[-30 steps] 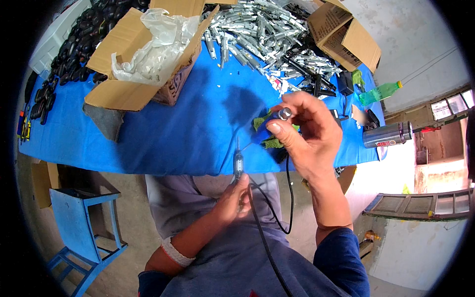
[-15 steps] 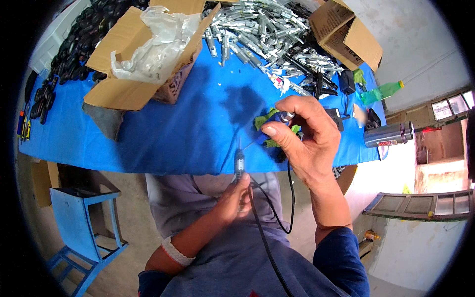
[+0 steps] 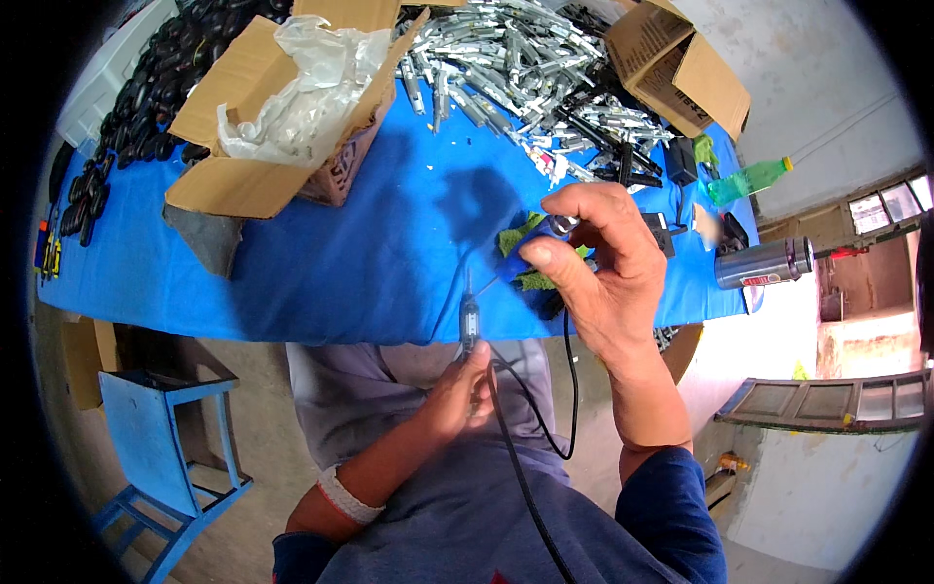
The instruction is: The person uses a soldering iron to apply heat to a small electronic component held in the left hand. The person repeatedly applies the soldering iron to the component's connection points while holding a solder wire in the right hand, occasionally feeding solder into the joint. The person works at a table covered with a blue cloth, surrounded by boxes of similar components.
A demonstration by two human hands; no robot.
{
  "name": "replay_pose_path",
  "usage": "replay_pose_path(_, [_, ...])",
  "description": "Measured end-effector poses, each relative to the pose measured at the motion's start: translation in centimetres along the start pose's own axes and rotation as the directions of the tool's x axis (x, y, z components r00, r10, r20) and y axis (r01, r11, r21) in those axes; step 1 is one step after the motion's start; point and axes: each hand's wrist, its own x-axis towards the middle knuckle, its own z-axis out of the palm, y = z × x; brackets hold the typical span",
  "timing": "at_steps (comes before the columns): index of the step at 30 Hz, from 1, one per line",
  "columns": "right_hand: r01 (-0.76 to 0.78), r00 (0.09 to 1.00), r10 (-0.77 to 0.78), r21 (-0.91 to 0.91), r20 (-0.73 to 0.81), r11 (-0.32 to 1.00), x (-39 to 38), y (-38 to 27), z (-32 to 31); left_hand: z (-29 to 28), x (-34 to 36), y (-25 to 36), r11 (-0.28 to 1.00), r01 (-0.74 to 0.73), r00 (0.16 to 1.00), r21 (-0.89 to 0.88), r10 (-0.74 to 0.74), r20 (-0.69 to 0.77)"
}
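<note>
My left hand (image 3: 455, 396) is closed round a slim grey, partly clear tool (image 3: 469, 316) with a thin pointed end upward and a black cord (image 3: 511, 469) trailing from it. My right hand (image 3: 613, 277) pinches a blue-handled screwdriver (image 3: 521, 251) with a metal cap, its thin shaft slanting down-left to the upper part of the grey tool; whether the tip touches is hard to tell. A green cloth (image 3: 508, 238) lies behind the screwdriver on the blue tablecloth (image 3: 350, 282).
Open cardboard boxes (image 3: 233, 190) (image 3: 671, 83), a heap of grey pieces (image 3: 486, 49), black items (image 3: 151, 97), an adapter (image 3: 681, 161), a green bottle (image 3: 739, 183) and a steel flask (image 3: 759, 263) are on the table. A blue chair (image 3: 146, 443) stands at lower left.
My right hand and screwdriver have shifted slightly, the index finger curling over the cap. My left hand and the grey tool are almost unmoved.
</note>
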Motion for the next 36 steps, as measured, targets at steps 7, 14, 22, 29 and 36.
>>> replay_pose_path(7, [-0.1,0.992,0.078,0.255,0.094,0.962,0.6,0.8,-0.2,-0.1,0.0,-0.1,0.999,-0.006,1.0,-0.043,0.006,-0.008])
replay_pose_path(14, [-0.046,0.998,0.034,0.215,0.058,0.976,0.0,0.3,-0.4,-0.1,0.0,0.1,1.0,0.007,1.0,-0.031,-0.006,0.015])
replay_pose_path(22, [-0.118,0.993,0.12,0.14,-0.007,0.983,0.0,0.3,-0.1,-0.1,0.0,0.2,1.0,0.0,1.0,0.0,0.0,0.015])
replay_pose_path(29, [-0.142,0.988,0.124,0.25,0.089,0.958,0.2,0.2,-0.7,-0.1,0.0,0.1,1.0,0.017,1.0,0.024,-0.017,0.005])
replay_pose_path(36, [0.008,1.0,-0.009,0.036,0.012,0.999,0.2,0.1,0.0,0.1,-0.1,0.3,0.999,0.011,1.0,0.033,-0.011,-0.007])
